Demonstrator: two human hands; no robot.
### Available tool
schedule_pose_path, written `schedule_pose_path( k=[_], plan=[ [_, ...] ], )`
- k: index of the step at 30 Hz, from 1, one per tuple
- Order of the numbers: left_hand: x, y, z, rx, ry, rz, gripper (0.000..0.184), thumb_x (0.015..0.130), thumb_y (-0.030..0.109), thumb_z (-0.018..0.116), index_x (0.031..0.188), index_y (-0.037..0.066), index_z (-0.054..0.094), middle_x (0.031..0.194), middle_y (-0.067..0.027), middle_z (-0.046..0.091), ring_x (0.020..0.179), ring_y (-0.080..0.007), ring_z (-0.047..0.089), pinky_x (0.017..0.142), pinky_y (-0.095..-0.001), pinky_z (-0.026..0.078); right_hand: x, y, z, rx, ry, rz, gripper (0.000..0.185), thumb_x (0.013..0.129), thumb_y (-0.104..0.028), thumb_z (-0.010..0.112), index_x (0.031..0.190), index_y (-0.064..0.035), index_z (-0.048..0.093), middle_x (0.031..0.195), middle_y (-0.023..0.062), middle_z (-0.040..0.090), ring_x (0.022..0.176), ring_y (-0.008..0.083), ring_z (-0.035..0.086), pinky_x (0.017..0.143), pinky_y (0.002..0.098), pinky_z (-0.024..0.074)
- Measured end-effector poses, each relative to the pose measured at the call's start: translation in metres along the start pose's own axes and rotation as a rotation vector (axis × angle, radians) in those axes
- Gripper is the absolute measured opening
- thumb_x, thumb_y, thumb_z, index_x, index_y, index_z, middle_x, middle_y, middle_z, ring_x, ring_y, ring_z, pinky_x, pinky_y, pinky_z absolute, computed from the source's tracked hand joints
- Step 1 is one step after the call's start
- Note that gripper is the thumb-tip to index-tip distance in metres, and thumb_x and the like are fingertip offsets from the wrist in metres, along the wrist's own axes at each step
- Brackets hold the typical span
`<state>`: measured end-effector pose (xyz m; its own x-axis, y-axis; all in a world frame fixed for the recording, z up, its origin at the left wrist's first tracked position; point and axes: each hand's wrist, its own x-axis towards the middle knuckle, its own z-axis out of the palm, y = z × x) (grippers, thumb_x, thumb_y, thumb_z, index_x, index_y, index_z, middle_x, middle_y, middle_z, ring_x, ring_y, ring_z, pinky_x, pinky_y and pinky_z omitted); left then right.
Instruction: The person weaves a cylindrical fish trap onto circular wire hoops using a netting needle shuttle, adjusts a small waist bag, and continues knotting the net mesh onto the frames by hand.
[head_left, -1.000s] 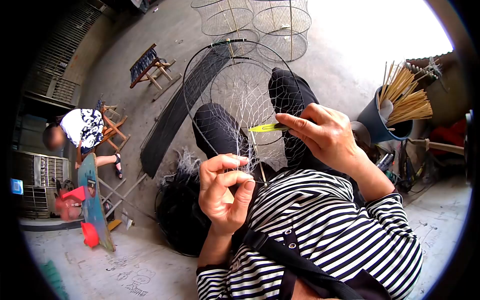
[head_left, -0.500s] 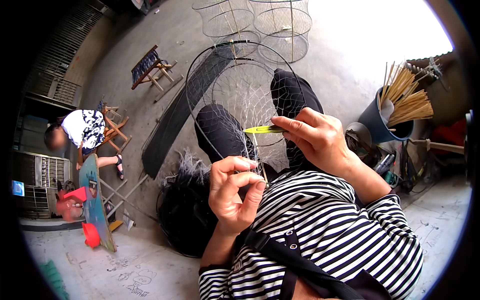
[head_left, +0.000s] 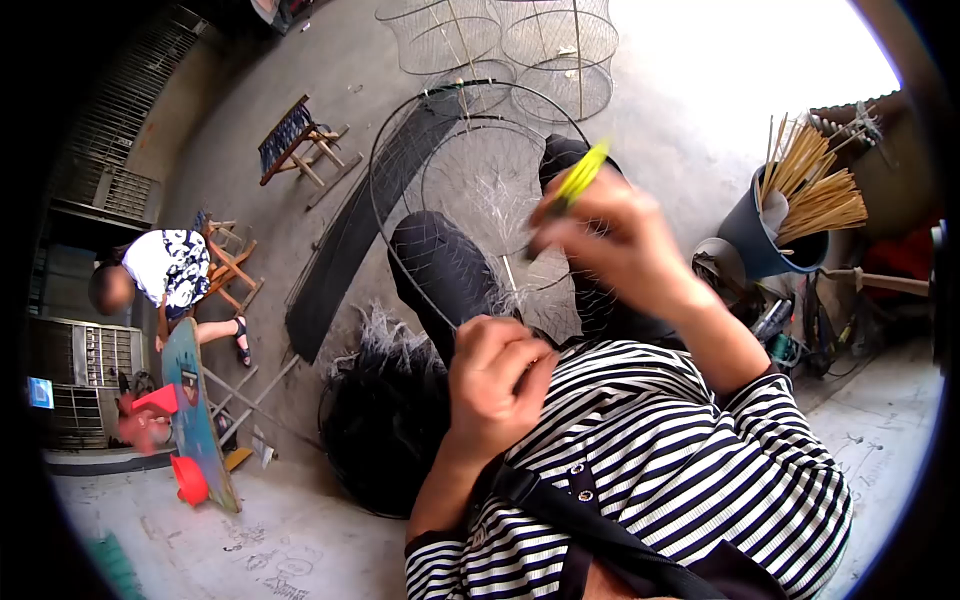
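A net trap (head_left: 480,160) with dark round hoops and thin pale mesh stands over my knees. My left hand (head_left: 495,385) is closed in a pinch at the near edge of the mesh, close to my striped shirt; what lies between the fingertips is mostly hidden. Above and to the right, my right hand (head_left: 615,235) grips a yellow-green netting needle (head_left: 580,178), its tip pointing up. Both needle and hand are smeared by motion. A pale thin stick (head_left: 509,272) shows within the mesh between the hands.
More net cages (head_left: 555,40) stand ahead on the floor. A blue bucket (head_left: 745,225) of thin sticks is at right. To the left are a folding stool (head_left: 300,145), a seated person (head_left: 170,265) and a small table (head_left: 195,410). A black strip (head_left: 350,240) lies left of my knees.
My right hand has swung up with the netting needle, which turned from level to pointing upward. My left hand has moved slightly right, its fingers curled closer together.
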<state>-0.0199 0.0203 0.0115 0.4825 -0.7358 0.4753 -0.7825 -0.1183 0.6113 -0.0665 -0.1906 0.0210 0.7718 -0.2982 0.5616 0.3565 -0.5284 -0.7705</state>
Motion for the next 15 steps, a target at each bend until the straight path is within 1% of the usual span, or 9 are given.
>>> schedule_pose_path(
  k=[1,3,4,5,6,9,10,13,15],
  plan=[
    [-0.003,-0.003,-0.008,-0.200,-0.018,-0.053,0.015,0.072,-0.006,0.076,0.081,0.001,0.067,0.087,-0.0088,0.059,0.089,-0.0248,0.060,0.083,-0.0354,0.048,-0.001,0.012,-0.014,0.124,0.098,0.136,0.011,0.088,-0.010,0.073,0.095,-0.0016,0.071,0.097,0.0097,0.064,0.091,0.0217,0.063,0.076,0.0335,0.0520],
    [-0.007,-0.007,-0.015,-0.527,0.054,-0.148,0.012,0.076,-0.001,0.076,0.083,0.000,0.066,0.088,-0.0092,0.057,0.091,-0.0252,0.059,0.085,-0.0378,0.048,0.001,0.018,-0.016,-0.120,0.184,0.080,0.014,0.088,-0.013,0.073,0.099,-0.0043,0.069,0.097,0.0086,0.063,0.092,0.0200,0.063,0.073,0.0316,0.0532],
    [-0.005,-0.008,-0.017,-0.577,0.055,-0.140,0.011,0.081,0.005,0.075,0.084,0.000,0.065,0.089,-0.0092,0.056,0.091,-0.0260,0.057,0.086,-0.0398,0.047,-0.001,0.027,-0.012,-0.429,0.134,-0.064,0.017,0.088,-0.013,0.072,0.103,-0.0067,0.067,0.096,0.0080,0.063,0.092,0.0200,0.063,0.073,0.0311,0.0540],
    [-0.005,-0.009,-0.018,-0.607,0.063,-0.140,0.012,0.081,0.006,0.075,0.084,0.000,0.065,0.089,-0.0091,0.056,0.091,-0.0258,0.057,0.085,-0.0397,0.047,-0.005,0.037,-0.006,-0.738,0.078,-0.207,0.020,0.088,-0.013,0.070,0.106,-0.0092,0.065,0.095,0.0075,0.062,0.092,0.0200,0.064,0.072,0.0306,0.0549],
    [-0.004,-0.009,-0.018,-0.638,0.072,-0.139,0.013,0.081,0.008,0.075,0.084,0.000,0.065,0.089,-0.0090,0.056,0.090,-0.0256,0.057,0.085,-0.0397,0.047,-0.009,0.039,-0.006,-0.831,-0.024,-0.194,0.029,0.085,-0.012,0.067,0.113,-0.0141,0.063,0.097,0.0061,0.061,0.096,0.0217,0.063,0.074,0.0334,0.0563],
    [-0.005,-0.011,-0.017,-0.681,0.095,-0.128,0.015,0.082,0.011,0.076,0.084,0.001,0.065,0.089,-0.0085,0.055,0.089,-0.0250,0.055,0.083,-0.0403,0.047,-0.015,0.042,-0.004,-0.885,-0.052,-0.174,0.036,0.080,-0.010,0.066,0.116,-0.0156,0.062,0.102,0.0051,0.059,0.101,0.0227,0.062,0.076,0.0352,0.0559],
    [-0.005,-0.011,-0.016,-0.689,0.101,-0.127,0.015,0.082,0.012,0.076,0.084,0.001,0.065,0.089,-0.0085,0.055,0.089,-0.0250,0.055,0.083,-0.0404,0.047,-0.016,0.043,-0.003,-0.884,-0.066,-0.163,0.039,0.078,-0.011,0.066,0.116,-0.0177,0.063,0.105,0.0047,0.058,0.103,0.0237,0.061,0.078,0.0364,0.0554],
    [-0.007,-0.010,-0.016,-0.693,0.111,-0.136,0.016,0.083,0.013,0.076,0.084,0.002,0.065,0.088,-0.0084,0.055,0.089,-0.0249,0.055,0.083,-0.0405,0.047,-0.014,0.048,0.000,-0.887,-0.048,-0.249,0.040,0.079,-0.010,0.066,0.118,-0.0186,0.063,0.104,0.0051,0.059,0.102,0.0238,0.061,0.078,0.0360,0.0551],
    [-0.007,-0.010,-0.016,-0.692,0.120,-0.137,0.016,0.083,0.014,0.076,0.084,0.002,0.065,0.088,-0.0083,0.055,0.089,-0.0248,0.055,0.083,-0.0404,0.047,-0.016,0.051,0.000,-0.826,-0.076,-0.224,0.040,0.079,-0.010,0.066,0.118,-0.0187,0.063,0.105,0.0049,0.059,0.102,0.0237,0.061,0.078,0.0360,0.0550]
  ],
)
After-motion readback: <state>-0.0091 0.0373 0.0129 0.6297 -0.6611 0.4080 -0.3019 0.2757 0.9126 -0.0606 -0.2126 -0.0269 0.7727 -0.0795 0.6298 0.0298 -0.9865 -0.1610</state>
